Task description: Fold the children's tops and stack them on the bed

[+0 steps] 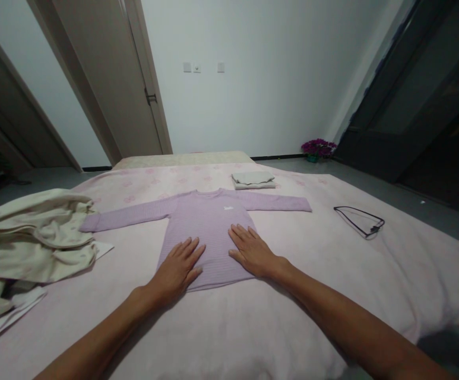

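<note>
A lilac long-sleeved top [213,232] lies face up on the bed, its sleeves stretched out to both sides and its neckline away from me. My left hand [179,268] rests flat on the lower left of the top, fingers spread. On the lower right of the same top lies my right hand [251,249], also flat with its fingers out. Neither hand grips anything. The left sleeve's cuff meets a heap of cream clothes [43,232].
A folded pale grey cloth [253,180] lies beyond the top. To the right is a dark, thin-framed triangular object [360,221], perhaps a hanger. All lie on a pink bedspread [316,253]. Purple flowers [318,149] stand on the floor by the wall.
</note>
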`<state>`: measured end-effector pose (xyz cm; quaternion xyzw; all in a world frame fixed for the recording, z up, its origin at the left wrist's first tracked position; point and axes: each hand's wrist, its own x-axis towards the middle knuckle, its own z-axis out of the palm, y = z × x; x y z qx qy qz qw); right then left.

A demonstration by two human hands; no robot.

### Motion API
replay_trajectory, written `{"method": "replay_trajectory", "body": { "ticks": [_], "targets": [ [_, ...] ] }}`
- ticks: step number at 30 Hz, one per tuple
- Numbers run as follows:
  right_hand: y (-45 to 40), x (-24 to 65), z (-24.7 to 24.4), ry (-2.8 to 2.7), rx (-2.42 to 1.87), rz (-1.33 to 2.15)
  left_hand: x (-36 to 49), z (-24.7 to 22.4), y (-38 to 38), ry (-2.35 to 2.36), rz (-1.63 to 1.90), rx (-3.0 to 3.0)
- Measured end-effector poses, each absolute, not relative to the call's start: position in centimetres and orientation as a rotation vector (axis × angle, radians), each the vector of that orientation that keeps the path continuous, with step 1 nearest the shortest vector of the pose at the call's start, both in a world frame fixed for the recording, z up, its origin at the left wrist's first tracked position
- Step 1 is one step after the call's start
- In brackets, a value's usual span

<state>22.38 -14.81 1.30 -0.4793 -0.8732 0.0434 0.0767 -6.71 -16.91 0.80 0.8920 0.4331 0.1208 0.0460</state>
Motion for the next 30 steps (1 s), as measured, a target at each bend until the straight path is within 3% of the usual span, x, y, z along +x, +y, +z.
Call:
{"method": "replay_trajectory", "body": {
  "ticks": [9, 17, 23, 30],
  "targets": [
    [-14.0, 25.8, 1.3, -2.549, -1.567, 0.081, -10.6, 0.1, -18.4, 1.306, 0.254, 2.806],
    [-13.3, 26.7, -0.3, -2.4, -1.475, 0.11, -12.5, 1.6, -20.0, 1.134, 0.976, 2.576],
    [-13.3, 27.4, -0.1, -2.226, -1.241, 0.154, -9.2, 1.7, -20.8, 0.991, 0.786, 2.724],
    [-13.5, 27.1, 0.0, -2.241, -1.265, 0.164, -7.8, 2.1, -20.9, 1.103, 0.622, 2.661]
  ]
}}
